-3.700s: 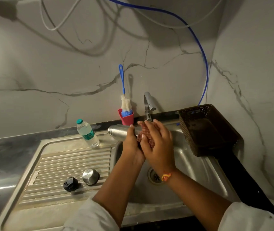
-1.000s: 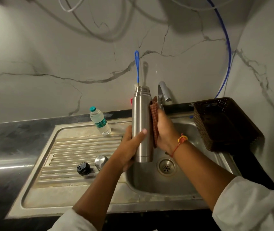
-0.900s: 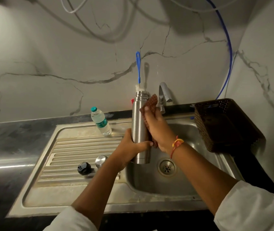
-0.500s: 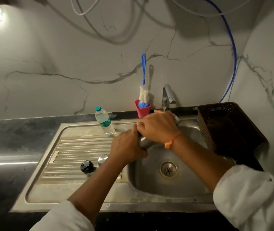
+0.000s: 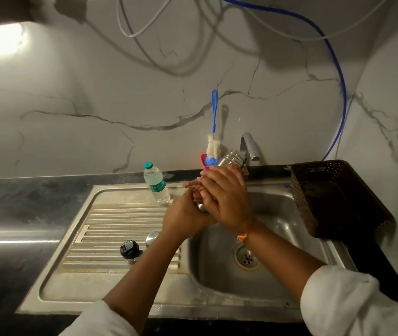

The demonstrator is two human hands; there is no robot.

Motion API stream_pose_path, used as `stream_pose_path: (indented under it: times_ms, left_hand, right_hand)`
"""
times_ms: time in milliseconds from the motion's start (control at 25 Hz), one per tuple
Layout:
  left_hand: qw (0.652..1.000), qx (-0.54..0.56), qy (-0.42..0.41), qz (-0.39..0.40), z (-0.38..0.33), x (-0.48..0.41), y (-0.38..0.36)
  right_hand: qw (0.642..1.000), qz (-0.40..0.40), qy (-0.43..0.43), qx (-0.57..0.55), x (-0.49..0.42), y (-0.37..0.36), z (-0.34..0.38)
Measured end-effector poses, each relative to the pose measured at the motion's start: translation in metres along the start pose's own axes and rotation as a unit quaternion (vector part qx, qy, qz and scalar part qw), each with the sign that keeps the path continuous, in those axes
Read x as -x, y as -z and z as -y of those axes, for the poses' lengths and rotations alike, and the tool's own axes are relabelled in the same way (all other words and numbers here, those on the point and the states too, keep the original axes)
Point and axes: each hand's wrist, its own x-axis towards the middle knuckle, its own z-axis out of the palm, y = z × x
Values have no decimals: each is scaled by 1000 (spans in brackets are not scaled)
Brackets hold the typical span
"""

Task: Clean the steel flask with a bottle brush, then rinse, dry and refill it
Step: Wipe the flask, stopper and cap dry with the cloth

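The steel flask (image 5: pixel 231 159) is tilted over the sink basin (image 5: pixel 275 214), its open mouth pointing up and away toward the tap (image 5: pixel 248 146). My left hand (image 5: pixel 185 219) grips the flask's lower end. My right hand (image 5: pixel 224 194) wraps a reddish checked cloth (image 5: pixel 194 187) round the flask's body. Most of the flask is hidden under both hands. The bottle brush (image 5: pixel 213 144), with a blue handle and white bristles, stands in a red cup (image 5: pixel 204 163) behind the sink. A plastic water bottle (image 5: pixel 157 184) stands on the draining board.
A black stopper (image 5: pixel 128 248) and a steel cap (image 5: pixel 152 237) lie on the ribbed draining board (image 5: pixel 110 234). A dark perforated basket (image 5: pixel 333 197) sits at the sink's right edge. A blue hose (image 5: pixel 343 93) and white cables hang on the marble wall.
The flask went from upright to lying low between my hands, and now it tilts with its mouth toward the tap. My right hand has kept the cloth on it, sliding along the body.
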Motion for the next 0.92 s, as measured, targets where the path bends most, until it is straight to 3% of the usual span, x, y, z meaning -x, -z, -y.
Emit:
stream_pose_path:
  times_ms: [80,160,240,320,360,480,520,600,720,840,920]
  left_hand:
    - [990,133,14,51,-2,3,7]
    - [956,270,49,99,-8,11,12]
    - [928,345,51,131,-11,17,17]
    - [911,374,35,169,-11,23,23]
    - [908,372,27,192,-9,23,25]
    - [902,339,8,268,-1,21,30]
    - [906,305,-7,294,3,17,32]
    - [925,204,-42,317,14,6,42]
    - [944,57,-87,314,26,-11,61]
    - [957,-52,-102,267,31,-23,72]
    - [962,-133,-127,202,33,-25,72]
  right_hand:
    - [989,-70,-76,-103,1,-9,5]
    - [934,-119,-199,-273,-7,-5,23]
    - [806,-145,-364,-444,-23,14,35]
    - [618,-107,-484,-610,-37,29,25]
    - [544,-56,-496,-674,-41,37,14]
    - [448,63,-463,-762,-48,55,-10]
    - [433,99,-450,-774,-49,60,-16]
    - [465,175,-431,-753,-51,68,-28]
    - [561,318,-395,-654,-54,80,-44]
    - [603,406,-417,-545,-58,80,-52]
    - [673,435,-382,-461,-59,80,-48]
